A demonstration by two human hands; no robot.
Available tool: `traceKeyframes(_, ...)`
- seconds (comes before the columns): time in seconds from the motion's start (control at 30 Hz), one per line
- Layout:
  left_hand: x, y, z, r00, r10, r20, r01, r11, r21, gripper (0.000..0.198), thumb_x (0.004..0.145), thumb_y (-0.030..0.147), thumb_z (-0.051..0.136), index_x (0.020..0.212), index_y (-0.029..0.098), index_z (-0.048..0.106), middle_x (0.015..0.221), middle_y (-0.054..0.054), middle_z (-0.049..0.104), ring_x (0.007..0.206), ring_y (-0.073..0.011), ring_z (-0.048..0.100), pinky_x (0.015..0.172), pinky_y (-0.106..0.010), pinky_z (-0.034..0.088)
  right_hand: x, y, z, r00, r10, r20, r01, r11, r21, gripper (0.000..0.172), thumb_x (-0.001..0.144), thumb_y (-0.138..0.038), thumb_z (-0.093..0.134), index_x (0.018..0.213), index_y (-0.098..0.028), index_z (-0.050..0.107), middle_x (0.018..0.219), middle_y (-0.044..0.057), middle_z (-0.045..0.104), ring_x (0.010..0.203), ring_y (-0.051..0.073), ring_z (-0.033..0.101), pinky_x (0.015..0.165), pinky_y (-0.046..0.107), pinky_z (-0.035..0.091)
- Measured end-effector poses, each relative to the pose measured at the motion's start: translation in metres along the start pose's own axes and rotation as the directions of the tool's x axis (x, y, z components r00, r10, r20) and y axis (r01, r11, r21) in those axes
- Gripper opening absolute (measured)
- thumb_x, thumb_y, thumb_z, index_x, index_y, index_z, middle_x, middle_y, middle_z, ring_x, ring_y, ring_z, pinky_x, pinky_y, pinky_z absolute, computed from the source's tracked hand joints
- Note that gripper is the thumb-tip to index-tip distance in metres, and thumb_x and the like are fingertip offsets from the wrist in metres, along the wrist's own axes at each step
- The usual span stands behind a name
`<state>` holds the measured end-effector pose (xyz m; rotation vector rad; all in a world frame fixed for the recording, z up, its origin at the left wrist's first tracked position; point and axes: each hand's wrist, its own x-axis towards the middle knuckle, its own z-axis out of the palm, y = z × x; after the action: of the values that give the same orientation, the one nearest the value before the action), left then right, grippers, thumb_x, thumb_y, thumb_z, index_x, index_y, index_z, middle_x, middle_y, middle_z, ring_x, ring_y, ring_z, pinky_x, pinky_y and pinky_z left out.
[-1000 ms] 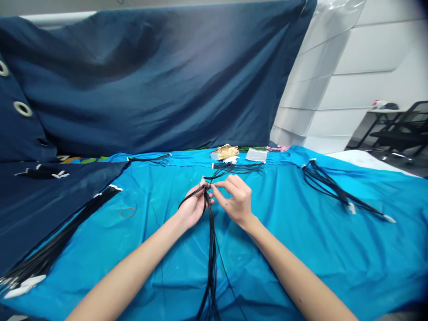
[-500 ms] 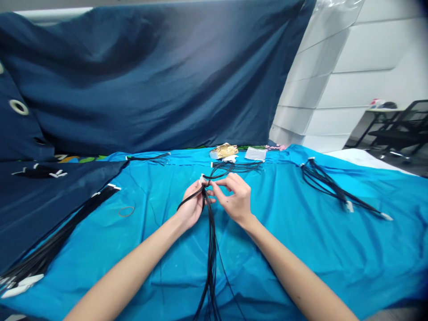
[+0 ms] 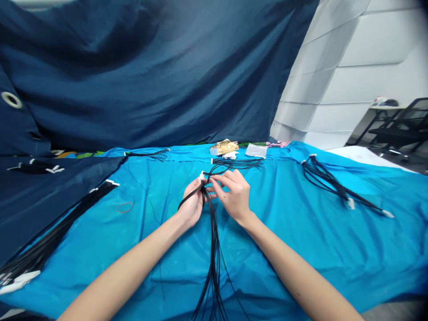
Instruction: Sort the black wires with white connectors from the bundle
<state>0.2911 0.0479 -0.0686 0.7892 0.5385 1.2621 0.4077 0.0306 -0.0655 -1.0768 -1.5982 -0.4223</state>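
Observation:
A bundle of thin black wires (image 3: 212, 232) hangs from between my hands, its loose ends fanning out toward the near edge of the view. My left hand (image 3: 193, 203) is closed around the bundle's upper end, where a small white connector (image 3: 202, 175) sticks up above the fingers. One loop of wire bends back over the left palm. My right hand (image 3: 234, 194) pinches a wire of the same bundle with thumb and forefinger, just right of the connector. Its exact grip point is too small to make out.
On the blue cloth (image 3: 284, 249), a wire bundle with white connectors (image 3: 337, 185) lies right, and a long one (image 3: 67, 232) lies left. A rubber band (image 3: 125, 207) rests left of my hands. Behind are another wire bundle (image 3: 239, 163), a gold packet (image 3: 225, 147) and a clear bag (image 3: 256, 150).
The view has shifted slightly. Both hands keep their hold on the wire bundle, with the right fingers moved only a little at the wires near the connector.

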Motion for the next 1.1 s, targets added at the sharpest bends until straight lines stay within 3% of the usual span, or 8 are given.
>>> traceKeyframes(0.27, -0.0022, -0.0021, 0.0027, 1.000, -0.014, -0.007, 0.014, 1.000, -0.026, 0.009, 0.077, 0.021, 0.059, 0.076, 0.011, 0.059, 0.073, -0.003, 0.065, 0.064, -0.0134, 0.061, 0.068, -0.029, 0.051, -0.0016, 0.0007, 0.0004, 0.998, -0.056, 0.009, 0.056, 0.998, -0.021, 0.013, 0.083, -0.022, 0.055, 0.079, -0.020, 0.068, 0.066, 0.000, 0.061, 0.063, 0.014, 0.037, 0.059, 0.027, 0.034)
traceKeyframes(0.43, -0.0031, -0.0013, 0.0037, 1.000, -0.003, -0.017, 0.003, 1.000, -0.014, 0.013, 0.075, 0.024, 0.062, 0.075, 0.011, 0.059, 0.070, -0.002, 0.064, 0.057, -0.0109, 0.059, 0.065, -0.028, 0.052, -0.0014, 0.0016, 0.0004, 0.999, -0.041, 0.027, 0.041, 0.999, 0.002, 0.014, 0.083, -0.022, 0.055, 0.079, -0.020, 0.068, 0.064, 0.000, 0.060, 0.063, 0.013, 0.037, 0.058, 0.026, 0.033)
traceKeyframes(0.87, -0.0034, -0.0013, 0.0024, 1.000, 0.023, -0.005, -0.023, 1.000, 0.008, 0.017, 0.072, 0.027, 0.065, 0.077, 0.012, 0.060, 0.074, -0.004, 0.065, 0.067, -0.0149, 0.062, 0.068, -0.030, 0.051, -0.0029, 0.0004, 0.0005, 0.999, 0.031, 0.013, -0.032, 0.998, 0.062, 0.014, 0.082, -0.023, 0.055, 0.076, -0.019, 0.067, 0.063, 0.000, 0.059, 0.062, 0.012, 0.041, 0.058, 0.026, 0.035)
traceKeyframes(1.1, -0.0050, 0.0000, 0.0043, 0.999, 0.031, -0.016, -0.031, 1.000, 0.004, 0.017, 0.072, 0.027, 0.065, 0.075, 0.011, 0.059, 0.074, -0.003, 0.064, 0.061, -0.0132, 0.061, 0.063, -0.028, 0.052, -0.0025, -0.0007, 0.0007, 1.000, 0.005, -0.007, -0.005, 0.998, 0.059, 0.014, 0.082, -0.022, 0.055, 0.074, -0.019, 0.066, 0.061, 0.000, 0.058, 0.061, 0.012, 0.040, 0.057, 0.026, 0.034)
